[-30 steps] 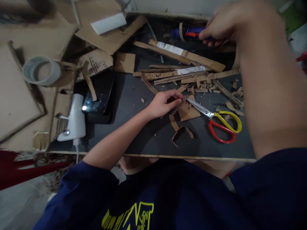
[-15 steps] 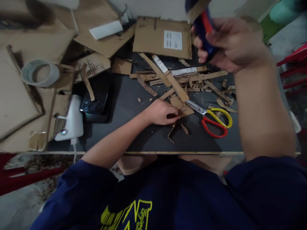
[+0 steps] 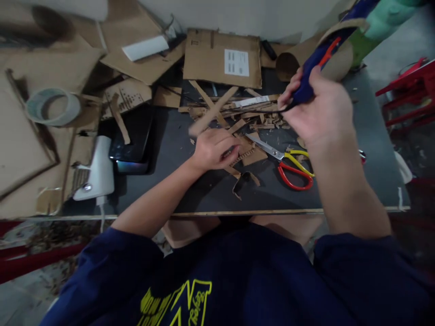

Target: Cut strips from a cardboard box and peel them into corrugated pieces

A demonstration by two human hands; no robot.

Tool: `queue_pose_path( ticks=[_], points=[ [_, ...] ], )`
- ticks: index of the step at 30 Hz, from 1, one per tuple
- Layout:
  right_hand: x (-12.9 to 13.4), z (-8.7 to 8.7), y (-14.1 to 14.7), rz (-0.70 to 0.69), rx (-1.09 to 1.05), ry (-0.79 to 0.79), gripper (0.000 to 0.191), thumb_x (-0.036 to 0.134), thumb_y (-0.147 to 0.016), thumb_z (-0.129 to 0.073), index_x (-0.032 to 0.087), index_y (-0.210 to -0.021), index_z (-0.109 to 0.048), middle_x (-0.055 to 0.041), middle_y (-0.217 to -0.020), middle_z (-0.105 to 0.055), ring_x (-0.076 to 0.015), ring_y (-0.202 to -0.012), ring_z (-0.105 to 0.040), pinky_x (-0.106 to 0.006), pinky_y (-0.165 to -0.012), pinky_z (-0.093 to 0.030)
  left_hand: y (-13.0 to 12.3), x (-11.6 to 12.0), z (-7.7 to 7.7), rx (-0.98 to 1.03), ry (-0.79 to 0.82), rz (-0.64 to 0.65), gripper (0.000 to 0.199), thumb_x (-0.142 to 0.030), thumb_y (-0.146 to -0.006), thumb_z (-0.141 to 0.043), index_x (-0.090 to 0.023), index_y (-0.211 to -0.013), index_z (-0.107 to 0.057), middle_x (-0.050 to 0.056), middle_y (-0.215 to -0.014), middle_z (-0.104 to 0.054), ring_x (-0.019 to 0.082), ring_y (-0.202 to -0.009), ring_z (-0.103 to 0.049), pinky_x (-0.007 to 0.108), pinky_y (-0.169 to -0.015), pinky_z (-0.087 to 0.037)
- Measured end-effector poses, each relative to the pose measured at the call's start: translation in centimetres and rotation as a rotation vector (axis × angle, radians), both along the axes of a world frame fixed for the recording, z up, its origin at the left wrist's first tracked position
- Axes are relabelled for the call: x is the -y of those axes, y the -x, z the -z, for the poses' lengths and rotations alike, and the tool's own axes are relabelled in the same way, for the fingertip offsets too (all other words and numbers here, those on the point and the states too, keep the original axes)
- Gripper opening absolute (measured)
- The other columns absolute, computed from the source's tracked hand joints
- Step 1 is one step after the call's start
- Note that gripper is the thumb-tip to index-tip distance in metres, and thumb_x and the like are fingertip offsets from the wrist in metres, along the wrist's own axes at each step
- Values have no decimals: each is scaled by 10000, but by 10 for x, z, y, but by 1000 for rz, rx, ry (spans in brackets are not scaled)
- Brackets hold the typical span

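Observation:
My right hand (image 3: 317,104) is raised at the right, wrapped round a dark blue glue gun (image 3: 307,79) with an orange trigger. A black cord runs left from its handle. My left hand (image 3: 215,149) hovers low over the cardboard scraps, fingers loosely curled, thumb and forefinger apart. Just beyond its knuckles, a cardboard strip (image 3: 217,108) slants up, its near end smeared by motion. A small cardboard piece (image 3: 254,154) with a corrugated edge lies right of this hand. Beside it rest scissors (image 3: 280,155) with yellow and red handles, partly behind my right wrist.
Cut strips and scraps (image 3: 265,117) litter the table's middle. At the back lies a labelled cardboard sheet (image 3: 204,56). On the left are a tape roll (image 3: 52,106), a black device (image 3: 131,140), a white corded block (image 3: 102,170) and more cardboard (image 3: 81,61).
My right hand and the glue gun have come lower in view. A strip that lay across the scissors' tip has swung left, baring the blades. My left hand has shifted slightly left and up.

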State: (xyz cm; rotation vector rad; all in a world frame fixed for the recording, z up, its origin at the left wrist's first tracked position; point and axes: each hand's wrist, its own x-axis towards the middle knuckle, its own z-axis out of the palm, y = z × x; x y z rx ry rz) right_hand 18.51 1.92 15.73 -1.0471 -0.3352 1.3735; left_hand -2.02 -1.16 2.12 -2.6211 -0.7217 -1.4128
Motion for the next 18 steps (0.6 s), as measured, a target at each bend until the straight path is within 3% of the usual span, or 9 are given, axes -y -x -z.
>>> queue_pose_path(
  ticks=[3,5,8,10,14,18],
  points=[
    [25,16,1,-68,3,-70,291,252,-1052,-443,230,-798,-584,39,-758,-575,-52,-601,-555,-224,-603,-528,6,-4,4,35,26,-143,147,-262,-931,-513,-204,-896,-644,27,-770,-687,178,-761,-691,325,-740,-539],
    [32,31,-6,-60,86,-128,221,251,-1024,-480,265,-835,-595,31,-811,-596,-86,-681,-583,-262,-694,-553,10,-7,4,34,104,-273,158,-319,-938,-525,-208,-944,-637,54,-855,-694,224,-886,-694,400,-845,-535],
    [36,67,-11,33,293,-276,71,400,-958,-574,340,-921,-572,30,-870,-609,-154,-778,-607,-343,-780,-562,16,-12,-3,74,254,-465,304,-404,-916,-577,-226,-1162,-592,127,-1185,-663,332,-1233,-579,555,-1071,-415],
    [37,97,-9,118,417,-377,202,539,-939,-553,340,-957,-524,17,-876,-571,-168,-742,-586,-371,-752,-560,20,-15,-12,49,396,-598,486,-447,-870,-634,-235,-1295,-531,160,-1398,-557,385,-1399,-424,592,-1137,-332],
    [38,142,-5,182,633,-502,291,618,-888,-549,353,-998,-505,2,-834,-535,-174,-611,-516,-380,-602,-538,28,-19,-30,-196,784,-799,600,-438,-864,-601,-175,-1392,-487,201,-1403,-552,412,-1324,-497,590,-1051,-410],
    [33,157,-19,182,827,-535,379,696,-907,-433,389,-1126,-466,-21,-864,-558,-216,-673,-588,-441,-691,-573,28,-15,-50,-477,981,-940,489,-300,-919,-458,-39,-1322,-547,279,-1257,-633,458,-1183,-604,589,-921,-469]
  ],
)
